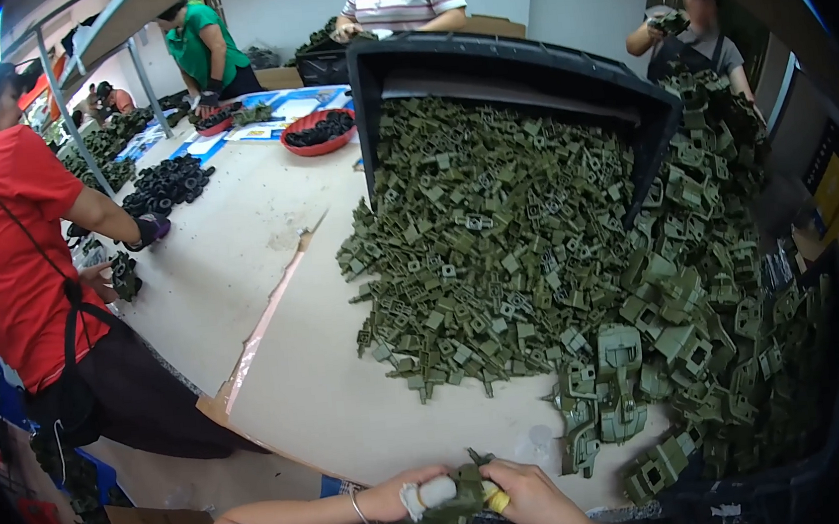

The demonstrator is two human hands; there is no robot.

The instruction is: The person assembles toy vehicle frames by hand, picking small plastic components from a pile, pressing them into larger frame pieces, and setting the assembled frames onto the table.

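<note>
Close to my body, at the lower edge, both hands are closed around an olive-green moulded plastic part (463, 498). My left hand (392, 498) grips it from the left, with whitish coverings on its fingers. From the right, my right hand (526, 494) holds the same part, and something yellow wraps a digit there. A thin piece sticks up between the hands; whether it is separate I cannot tell. Just beyond lie larger green plastic toy-vehicle bodies (620, 384). A big heap of small green plastic pieces (488, 246) spreads across the table farther off.
A black plastic crate (511, 49) lies tipped behind the heap. More green bodies (720, 335) pile up at right. A co-worker in red (23, 237) handles parts at left, near black wheels (168, 184). A red basket (320, 146) stands farther back on the pale table (290, 373).
</note>
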